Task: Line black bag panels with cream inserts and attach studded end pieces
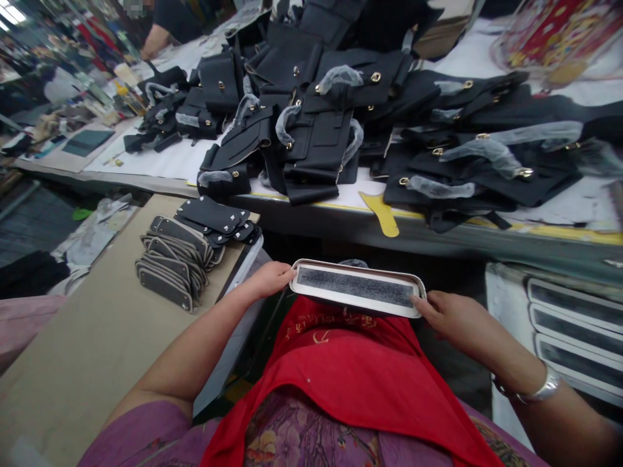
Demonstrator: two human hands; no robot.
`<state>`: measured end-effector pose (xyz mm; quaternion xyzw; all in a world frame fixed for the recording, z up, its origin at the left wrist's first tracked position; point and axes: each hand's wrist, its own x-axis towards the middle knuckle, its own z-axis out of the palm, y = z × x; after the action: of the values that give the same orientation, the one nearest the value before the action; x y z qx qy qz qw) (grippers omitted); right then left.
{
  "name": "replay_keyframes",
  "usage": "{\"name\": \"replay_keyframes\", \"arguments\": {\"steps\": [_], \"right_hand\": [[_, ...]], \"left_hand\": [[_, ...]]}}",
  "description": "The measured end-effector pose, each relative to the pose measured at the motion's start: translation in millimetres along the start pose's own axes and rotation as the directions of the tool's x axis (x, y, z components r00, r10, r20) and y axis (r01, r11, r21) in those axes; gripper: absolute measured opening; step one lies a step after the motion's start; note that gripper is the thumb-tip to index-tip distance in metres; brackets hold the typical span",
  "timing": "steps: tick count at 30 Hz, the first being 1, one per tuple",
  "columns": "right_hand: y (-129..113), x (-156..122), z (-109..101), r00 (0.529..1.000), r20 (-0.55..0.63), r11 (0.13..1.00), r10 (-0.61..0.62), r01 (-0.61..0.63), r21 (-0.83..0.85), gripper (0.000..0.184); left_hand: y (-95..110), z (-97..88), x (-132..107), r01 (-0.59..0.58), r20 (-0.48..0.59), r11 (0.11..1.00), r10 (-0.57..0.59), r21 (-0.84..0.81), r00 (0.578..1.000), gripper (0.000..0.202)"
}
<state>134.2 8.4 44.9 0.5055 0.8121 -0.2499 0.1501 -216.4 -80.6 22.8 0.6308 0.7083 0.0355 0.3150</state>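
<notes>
Between my two hands, above my red apron, is a long bag piece (357,288) with rounded ends, a pale rim and a dark strip along its middle. My left hand (272,277) pinches its left end. At the opposite end, my right hand (435,308) grips the corner, thumb on the face. Something wrapped in clear plastic shows just behind the piece's upper edge. On the board to my left lie stacked dark oblong panels (168,263) with pale edges, beside black panels (214,215) with small metal studs.
Black bags (311,139) with plastic-wrapped handles crowd the long table (165,162) ahead. A yellow template (382,213) overhangs its front edge. Several pale-bordered dark strips (579,331) lie at right. Another person's arm (158,42) reaches over the table's far left.
</notes>
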Motion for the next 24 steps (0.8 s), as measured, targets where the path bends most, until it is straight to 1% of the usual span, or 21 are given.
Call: {"name": "replay_keyframes", "arguments": {"steps": [2,3,5,6,7,8,9,10,11,12,13,14,17,19,21,24], "right_hand": [[-1.6,0.2,0.0,1.0,0.001,1.0,0.002,-0.002,-0.017,0.043],[-2.3,0.4,0.2,1.0,0.001,1.0,-0.006,0.006,-0.027,0.042],[-3.2,1.1,1.2,0.999,-0.006,0.998,-0.033,0.033,-0.046,0.042],[-3.1,1.5,1.9,0.999,-0.013,0.997,-0.05,0.049,-0.052,0.042],[-2.6,1.9,2.8,0.998,-0.022,0.996,-0.067,0.066,-0.057,0.042],[-1.8,2.4,3.9,0.996,-0.031,0.995,-0.081,0.079,-0.061,0.042],[-0.7,2.9,5.1,0.995,-0.041,0.994,-0.095,0.092,-0.064,0.041],[0.6,3.4,6.4,0.993,-0.05,0.992,-0.109,0.106,-0.067,0.04],[2.0,4.0,7.7,0.991,-0.059,0.991,-0.12,0.116,-0.07,0.039],[3.4,4.4,8.9,0.99,-0.068,0.99,-0.127,0.122,-0.072,0.038],[4.7,4.8,10.0,0.989,-0.073,0.99,-0.13,0.125,-0.071,0.038],[5.8,5.0,10.9,0.989,-0.076,0.991,-0.125,0.12,-0.065,0.039],[7.9,5.4,12.7,0.993,-0.073,0.995,-0.093,0.09,-0.046,0.041],[8.1,6.1,13.1,0.994,-0.061,0.995,-0.086,0.083,-0.048,0.041],[6.7,7.5,12.2,0.995,-0.046,0.994,-0.094,0.091,-0.059,0.039],[0.8,8.7,7.6,0.997,-0.019,0.995,-0.073,0.072,-0.071,0.04]], "left_hand": [[6.6,-1.9,-1.5,-0.041,-0.021,0.987,0.045,0.156,0.999,0.041],[9.6,-2.6,-2.4,-0.044,-0.023,0.979,0.05,0.201,0.998,0.04],[12.6,-3.4,-3.4,-0.037,-0.034,0.974,0.046,0.222,0.998,0.039],[12.0,-3.3,-3.3,-0.035,-0.04,0.98,0.043,0.194,0.998,0.038],[9.6,-2.9,-2.7,-0.034,-0.037,0.991,0.04,0.132,0.999,0.037],[5.7,-2.1,-1.9,-0.03,-0.017,0.999,0.031,0.029,0.999,0.036],[0.4,-0.7,-0.7,-0.009,0.023,0.992,0.012,-0.125,1.0,0.037],[-5.7,1.2,0.6,0.031,0.08,0.953,-0.007,-0.3,0.997,0.039],[-12.0,3.7,2.0,0.083,0.143,0.884,-0.019,-0.459,0.99,0.043],[-18.1,6.7,3.5,0.134,0.197,0.804,-0.021,-0.58,0.98,0.047],[-23.4,10.0,5.1,0.171,0.233,0.736,-0.018,-0.655,0.972,0.049],[-27.7,13.4,6.7,0.189,0.252,0.694,-0.012,-0.694,0.968,0.051],[-33.9,20.8,12.4,0.195,0.268,0.665,0.008,-0.721,0.963,0.051],[-33.9,20.7,16.2,0.218,0.287,0.661,-0.003,-0.718,0.958,0.051],[-32.2,15.8,19.3,0.243,0.303,0.688,-0.036,-0.684,0.952,0.049],[-26.8,3.6,21.8,0.245,0.322,0.766,-0.053,-0.594,0.945,0.048]]}}
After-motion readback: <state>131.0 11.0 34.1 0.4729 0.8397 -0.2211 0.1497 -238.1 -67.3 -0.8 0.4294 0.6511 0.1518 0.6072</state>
